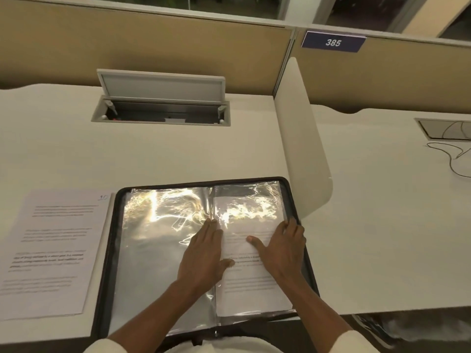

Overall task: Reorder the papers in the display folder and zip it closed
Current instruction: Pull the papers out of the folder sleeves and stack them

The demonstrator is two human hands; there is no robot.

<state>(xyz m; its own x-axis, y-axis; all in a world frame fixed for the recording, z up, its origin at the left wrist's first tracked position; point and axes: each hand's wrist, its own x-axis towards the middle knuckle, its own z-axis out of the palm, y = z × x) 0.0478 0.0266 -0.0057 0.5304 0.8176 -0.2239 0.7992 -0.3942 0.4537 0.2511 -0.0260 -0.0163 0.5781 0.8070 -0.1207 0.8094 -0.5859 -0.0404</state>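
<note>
The display folder (106, 263) lies open flat at the near edge of the desk (178, 154), right in front of the person. Its black zipped border runs around both halves, and the zip is undone. The left half shows a shiny plastic sleeve (153, 250) with strong glare and no sheet visible in it. The right half holds a printed paper (254, 289) with lines of text too blurred to read; whether it sits inside the sleeve or on top of it cannot be told.

Both hands rest on the folder, close together but not touching. The left hand (204, 250) lies flat with straight fingers beside the centre fold, its fingertips pointing far and its thumb touching the left edge of the printed paper. The right hand (280, 248) lies flat on the printed paper, thumb spread out to the left. Its fingers reach the right edge of the page, next to the black border. Neither hand is wrapped around anything.

Just left of the folder lies a loose sheet (51, 250) of printed text with "10" written in its far right corner, and its right edge meets the folder's border.

Farther back, a cable hatch (160, 113) is sunk into the desk with its lid (160, 85) tilted up. A white divider (300, 138) stands to the right of the folder. Beyond it, on the next desk, lies a thin cable (453, 159). A blue sign (333, 42) reading 385 sits on the tan partition at the far side.
</note>
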